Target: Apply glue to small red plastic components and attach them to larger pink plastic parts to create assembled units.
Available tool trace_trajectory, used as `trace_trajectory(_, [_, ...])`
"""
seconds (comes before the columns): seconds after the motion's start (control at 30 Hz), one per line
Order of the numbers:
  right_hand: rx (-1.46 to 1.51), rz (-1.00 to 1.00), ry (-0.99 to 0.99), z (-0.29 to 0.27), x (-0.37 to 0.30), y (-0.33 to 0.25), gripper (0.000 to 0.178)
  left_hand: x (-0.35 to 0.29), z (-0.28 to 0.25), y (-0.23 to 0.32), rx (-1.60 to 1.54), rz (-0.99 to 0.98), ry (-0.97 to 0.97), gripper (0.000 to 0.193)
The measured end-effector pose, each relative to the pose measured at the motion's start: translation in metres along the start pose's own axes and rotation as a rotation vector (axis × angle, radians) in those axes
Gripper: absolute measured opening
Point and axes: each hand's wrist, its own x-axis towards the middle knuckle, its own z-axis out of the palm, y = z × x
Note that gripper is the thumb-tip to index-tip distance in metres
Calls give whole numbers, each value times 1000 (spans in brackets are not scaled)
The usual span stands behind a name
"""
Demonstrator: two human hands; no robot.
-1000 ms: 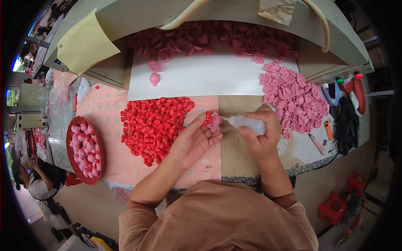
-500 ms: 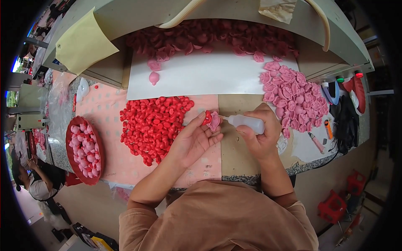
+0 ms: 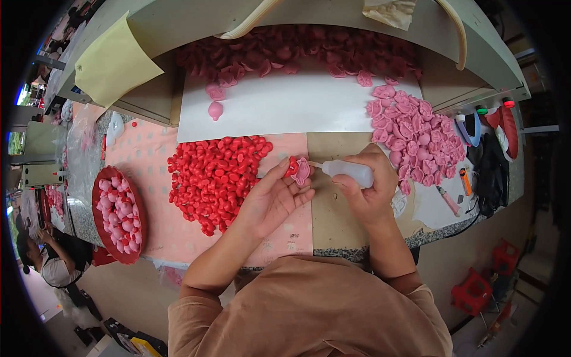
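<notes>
We pinch a small red-and-pink piece in our left hand, while our right hand grips a white squeeze bottle lying sideways, nozzle pointing left at it.

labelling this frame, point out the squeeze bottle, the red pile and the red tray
squeeze bottle (image 3: 352, 172), head view, on its white body
red pile (image 3: 215, 178), head view, middle of the heap
red tray (image 3: 99, 209), head view, on its left rim

Bright even overhead light, soft shadows, sharp centre, fisheye-bent edges, black rim
</notes>
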Motion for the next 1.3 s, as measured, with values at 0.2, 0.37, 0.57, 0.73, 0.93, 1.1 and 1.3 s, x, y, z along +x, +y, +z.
trace_trajectory(0.2, [-18, -10, -3, 0, -1, 1, 34, 0, 3, 0, 7, -5, 27, 35])
trace_trajectory(0.37, [-39, -34, -17, -1, 2, -2, 36, 0, 4, -1, 32, 1, 65, 36])
trace_trajectory(0.57, [-47, -78, -42, -2, 0, 0, 32, -2, 7, -2, 60, 15, 90, 38])
trace_trajectory(0.73, [-62, -63, -39, -3, -1, 1, 30, -2, 8, -1, 58, 13, 92, 39])
trace_trajectory(0.93, [-54, -52, -35, -2, -2, 0, 29, -2, 6, -1, 61, 18, 78, 40])
trace_trajectory(1.1, [-54, -58, -40, -2, -2, 0, 31, -2, 6, -2, 63, 19, 85, 40])
trace_trajectory(1.3, [-59, -64, -35, -2, -1, -1, 31, -2, 8, -1, 63, 25, 79, 39])
